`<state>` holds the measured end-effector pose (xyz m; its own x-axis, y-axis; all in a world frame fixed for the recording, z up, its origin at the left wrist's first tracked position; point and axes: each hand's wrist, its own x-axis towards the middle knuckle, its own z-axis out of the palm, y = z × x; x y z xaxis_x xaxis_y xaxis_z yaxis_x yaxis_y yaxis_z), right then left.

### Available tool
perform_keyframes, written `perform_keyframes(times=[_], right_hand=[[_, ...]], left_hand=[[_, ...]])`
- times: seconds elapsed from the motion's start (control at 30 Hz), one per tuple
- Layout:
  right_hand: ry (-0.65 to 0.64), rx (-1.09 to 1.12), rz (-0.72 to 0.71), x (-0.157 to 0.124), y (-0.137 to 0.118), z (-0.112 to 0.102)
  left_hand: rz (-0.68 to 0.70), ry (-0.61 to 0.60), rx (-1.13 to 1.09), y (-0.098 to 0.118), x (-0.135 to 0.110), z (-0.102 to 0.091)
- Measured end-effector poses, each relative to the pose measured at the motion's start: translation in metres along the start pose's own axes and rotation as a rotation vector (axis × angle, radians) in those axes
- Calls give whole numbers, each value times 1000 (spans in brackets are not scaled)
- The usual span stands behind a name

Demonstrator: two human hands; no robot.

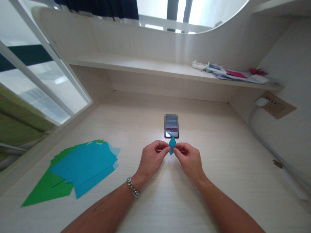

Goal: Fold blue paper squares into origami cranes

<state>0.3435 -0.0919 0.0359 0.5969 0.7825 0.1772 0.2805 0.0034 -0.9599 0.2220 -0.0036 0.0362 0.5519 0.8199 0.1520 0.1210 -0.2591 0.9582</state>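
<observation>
A small folded blue paper (172, 142), narrow and pointed at both ends, is held upright over the middle of the desk. My left hand (152, 157) pinches its left edge between thumb and fingers. From the other side my right hand (189, 159) grips the right edge in the same way. Just beyond the fingertips lies a phone (171, 133), its screen lit and partly blurred out. Both thumbs cover part of the folded paper's lower half.
Blue paper sheets (89, 165) overlap green sheets (46, 191) on the desk's left side. At the back, a shelf (145, 66) carries papers (233, 73) at its right end. A cable (257, 136) runs from the wall socket (277, 105) down the right side.
</observation>
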Motion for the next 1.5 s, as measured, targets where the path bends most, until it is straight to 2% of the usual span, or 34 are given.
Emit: perform_keyframes(times=[0.6, 1.07, 1.5], right_hand=[[4, -10, -10, -1, 0, 1], [9, -2, -7, -1, 0, 1], [49, 15, -47, -5, -1, 5]], left_hand=[[14, 37, 22, 1, 0, 0], [18, 6, 12, 2, 0, -1], [189, 17, 255, 8, -5, -1]])
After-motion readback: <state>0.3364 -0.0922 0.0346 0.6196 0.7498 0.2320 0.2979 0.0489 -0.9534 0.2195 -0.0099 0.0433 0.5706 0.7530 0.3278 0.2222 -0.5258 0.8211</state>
